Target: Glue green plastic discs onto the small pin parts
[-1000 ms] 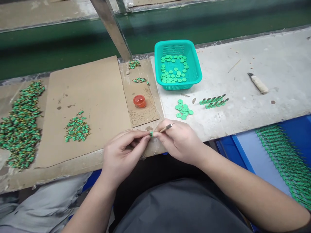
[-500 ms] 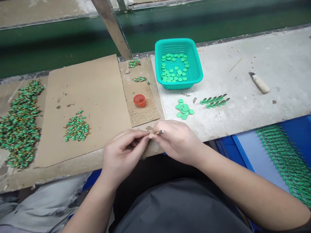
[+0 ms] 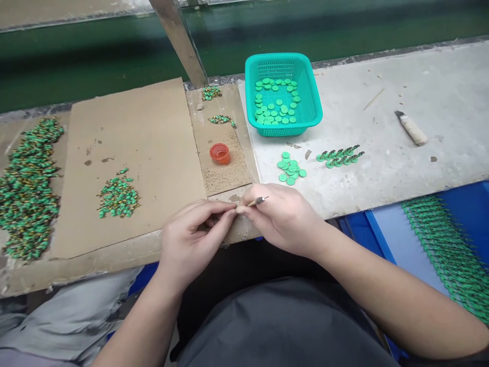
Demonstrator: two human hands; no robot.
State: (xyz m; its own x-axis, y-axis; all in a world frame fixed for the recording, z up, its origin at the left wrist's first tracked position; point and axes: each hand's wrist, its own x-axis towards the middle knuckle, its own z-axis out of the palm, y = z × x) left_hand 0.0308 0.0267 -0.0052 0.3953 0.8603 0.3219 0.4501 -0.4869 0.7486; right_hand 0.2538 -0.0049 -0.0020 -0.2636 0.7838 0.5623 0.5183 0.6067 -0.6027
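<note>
My left hand (image 3: 193, 237) is closed in a pinch at the bench's front edge. Whatever lies between its fingertips is too small to make out. Touching those fingertips, my right hand (image 3: 288, 219) grips a thin wooden-handled tool (image 3: 259, 201), whose dark collar and fine pale tip point up to the right. Just beyond the hands lie loose green discs (image 3: 292, 168) with small holes. To their right stand two short rows of green discs with dark figures (image 3: 340, 155) on them. A small red cup (image 3: 220, 153) of liquid sits on speckled cardboard (image 3: 225, 178).
A turquoise basket (image 3: 284, 131) holding green discs stands at the back. Left, a small heap of green-and-gold pieces (image 3: 119, 196) lies on cardboard (image 3: 153, 127), with a large heap (image 3: 30, 188) further left. A white-wrapped blade (image 3: 411, 128) lies right; a tray of green rows (image 3: 446, 250) sits below.
The tool in my right hand has tilted, and more of its tip shows to the right. Both hands stay together at the same spot; the view has shifted slightly.
</note>
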